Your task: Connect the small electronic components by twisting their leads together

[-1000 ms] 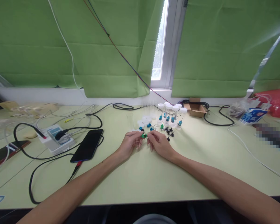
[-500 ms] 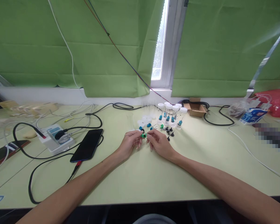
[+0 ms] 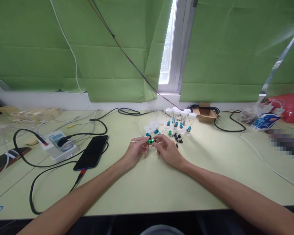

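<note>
In the middle of the table my left hand (image 3: 138, 147) pinches a small green metal part (image 3: 150, 141) with a thin pale rod (image 3: 135, 141) sticking out to the left. My right hand (image 3: 167, 148) is closed at the other end of that part, its fingertips on a small black piece (image 3: 155, 140). Beyond the hands lie several black pieces (image 3: 179, 136), another green part (image 3: 170, 132) and a blue part (image 3: 156, 131). Several clear tubes with white caps (image 3: 192, 115) stand behind, with blue parts and thin rods inside.
Left of my hands lie a black phone (image 3: 91, 152) on a cable and a white power strip (image 3: 60, 145) with plugs. Clear empty tubes (image 3: 160, 116) and a small cardboard box (image 3: 205, 114) stand at the back. A blue and white packet (image 3: 266, 121) lies far right.
The right fingertips have shifted slightly at the green part's end, and the black piece there now shows more clearly. The left hand has hardly moved.
</note>
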Motion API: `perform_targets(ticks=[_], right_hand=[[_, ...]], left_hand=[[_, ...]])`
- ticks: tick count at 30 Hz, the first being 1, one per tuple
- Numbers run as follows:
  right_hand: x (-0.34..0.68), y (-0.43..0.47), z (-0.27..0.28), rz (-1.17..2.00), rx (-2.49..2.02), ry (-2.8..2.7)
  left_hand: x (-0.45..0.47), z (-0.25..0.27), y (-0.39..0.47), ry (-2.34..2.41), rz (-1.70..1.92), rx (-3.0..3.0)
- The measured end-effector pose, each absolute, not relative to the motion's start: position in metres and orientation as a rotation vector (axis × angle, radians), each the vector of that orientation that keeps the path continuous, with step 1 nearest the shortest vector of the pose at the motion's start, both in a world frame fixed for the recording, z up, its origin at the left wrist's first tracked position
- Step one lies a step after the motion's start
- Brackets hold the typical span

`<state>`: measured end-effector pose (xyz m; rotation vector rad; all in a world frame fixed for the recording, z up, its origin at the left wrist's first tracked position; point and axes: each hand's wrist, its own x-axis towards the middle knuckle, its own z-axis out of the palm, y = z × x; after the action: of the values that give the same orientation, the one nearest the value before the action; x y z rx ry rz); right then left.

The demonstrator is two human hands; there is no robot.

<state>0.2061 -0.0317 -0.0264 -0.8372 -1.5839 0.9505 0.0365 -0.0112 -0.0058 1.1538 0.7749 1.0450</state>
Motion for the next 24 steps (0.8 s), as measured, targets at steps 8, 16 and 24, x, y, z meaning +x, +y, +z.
perform_targets(ticks=[8,16,24], right_hand=[[0.2057,-0.0313,-0.0257,0.956,-0.861,-1.616],[0.2062,-0.0317,-0.0252,0.906,-0.912,-1.675],[0.2059,-0.0317,-0.0259,0.957,-0.871,-1.633]], left_hand=[[0.0362,-0.0082,-0.011,0.785,1.036,1.19],[0.0358,-0.0063,-0.0132,0.802,1.015,1.22],[0.0374,-0.0049,-0.0131,0.792,1.044,1.169]])
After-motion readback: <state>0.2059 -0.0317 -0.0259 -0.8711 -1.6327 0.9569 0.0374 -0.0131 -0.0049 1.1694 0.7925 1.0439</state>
